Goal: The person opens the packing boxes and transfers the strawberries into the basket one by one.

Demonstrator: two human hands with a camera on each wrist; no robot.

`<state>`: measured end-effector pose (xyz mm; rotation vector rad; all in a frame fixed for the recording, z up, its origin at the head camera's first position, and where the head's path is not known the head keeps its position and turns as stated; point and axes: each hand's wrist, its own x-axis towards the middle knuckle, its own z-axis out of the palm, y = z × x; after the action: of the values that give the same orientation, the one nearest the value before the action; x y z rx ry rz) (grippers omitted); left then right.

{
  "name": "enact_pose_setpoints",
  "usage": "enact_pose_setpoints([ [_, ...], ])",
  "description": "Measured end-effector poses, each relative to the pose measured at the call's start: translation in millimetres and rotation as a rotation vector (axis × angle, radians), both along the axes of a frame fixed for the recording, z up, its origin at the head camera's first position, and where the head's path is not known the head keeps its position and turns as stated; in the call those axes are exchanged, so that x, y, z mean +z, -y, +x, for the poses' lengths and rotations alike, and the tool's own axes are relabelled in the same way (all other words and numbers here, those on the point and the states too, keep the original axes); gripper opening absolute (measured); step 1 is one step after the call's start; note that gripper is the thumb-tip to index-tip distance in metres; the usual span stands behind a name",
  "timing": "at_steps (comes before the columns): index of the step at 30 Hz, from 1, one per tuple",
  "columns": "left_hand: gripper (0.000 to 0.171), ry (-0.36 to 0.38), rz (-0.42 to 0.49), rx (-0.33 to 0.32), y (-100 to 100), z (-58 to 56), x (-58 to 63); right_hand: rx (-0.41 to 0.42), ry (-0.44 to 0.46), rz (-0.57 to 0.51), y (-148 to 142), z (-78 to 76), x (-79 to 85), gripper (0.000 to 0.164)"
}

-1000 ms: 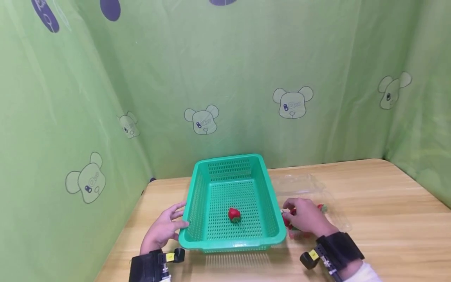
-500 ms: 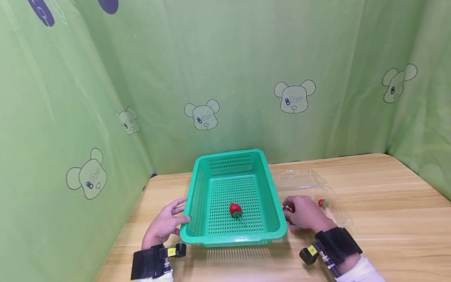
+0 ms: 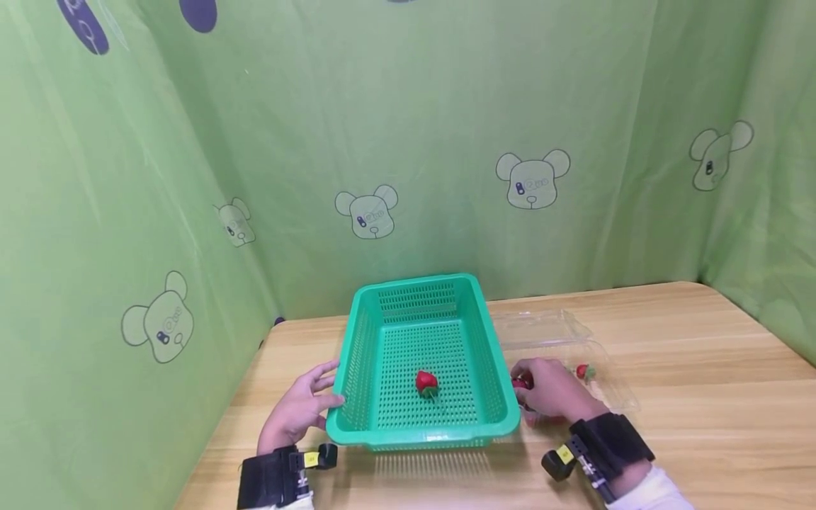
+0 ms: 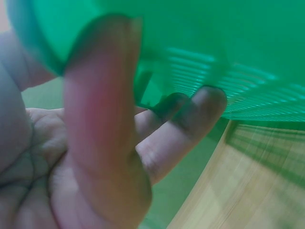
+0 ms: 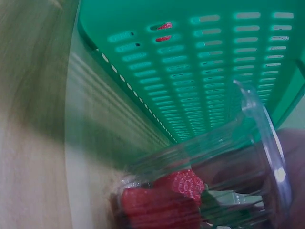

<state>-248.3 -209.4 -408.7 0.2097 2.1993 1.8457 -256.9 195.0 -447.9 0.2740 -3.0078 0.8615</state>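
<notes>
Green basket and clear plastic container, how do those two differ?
The green basket is coloured and perforated with slots, while the clear plastic container is see-through. The green basket looks larger; the clear plastic container is smaller and partly covered by the right hand. One lone strawberry shows inside the green basket, whereas more than one shows in the clear plastic container. Both are open on top and hold strawberries.

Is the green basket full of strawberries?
No, the head view shows just one strawberry lying in the basket, with most of its bottom bare.
</notes>
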Motion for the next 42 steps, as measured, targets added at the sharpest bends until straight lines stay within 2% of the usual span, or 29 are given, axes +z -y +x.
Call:
enact_pose_setpoints([
  [5,0.070,0.001,0.000,-0.005,0.7,0.0,-1.0,-0.012,0.025,-0.013,0.5,-0.5,-2.2,0.010],
  [14,0.071,-0.003,0.008,-0.022,0.8,-0.1,-1.3,-0.050,0.095,-0.090,2.7,2.3,-2.9,0.015],
  [26,0.070,-0.002,-0.001,-0.016,1.0,1.5,0.1,-0.023,0.056,-0.052,1.8,1.1,-2.3,0.010],
  [35,0.070,-0.002,-0.004,-0.011,1.0,1.1,0.3,-0.022,0.070,-0.074,3.7,2.2,-1.0,0.014],
  [42,0.069,-0.002,-0.007,-0.006,0.7,-0.5,-0.9,0.003,0.030,-0.032,1.4,2.6,-1.1,0.016],
])
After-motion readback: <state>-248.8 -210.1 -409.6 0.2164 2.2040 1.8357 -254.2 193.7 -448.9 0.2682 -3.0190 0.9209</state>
